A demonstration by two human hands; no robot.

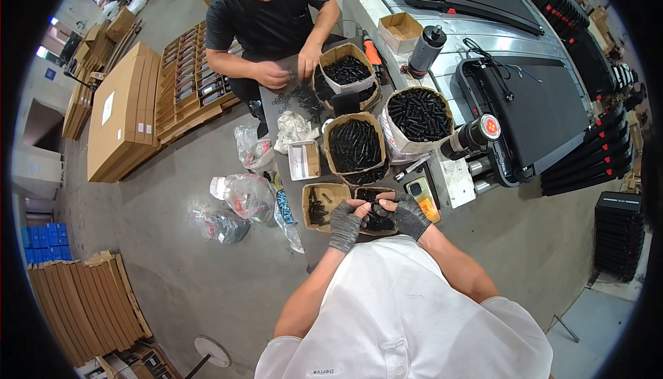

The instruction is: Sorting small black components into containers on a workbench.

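Note:
My left hand (344, 223) and my right hand (409, 214), both in dark grey fingerless gloves, meet over a small cardboard box (387, 231) of small black parts. Their bare fingertips are pinched close together. Whatever lies between them is too small and dark to name. Left of this box is another small cardboard box (334, 191) with a few black screw-like parts in it. Just beyond, a larger cardboard box (378, 118) is full of black screw-like parts. A phone-like device with a yellow label (426, 206) lies beside my right hand.
Across the table (290, 184), a co-worker (276, 23) handles small dark pieces. More part-filled boxes, a white rag (295, 131) and a white carton (304, 160) crowd the tabletop. A bench (452, 180) with black panels and a dark cylinder (476, 137) borders the right. Plastic bags (248, 196) lie left.

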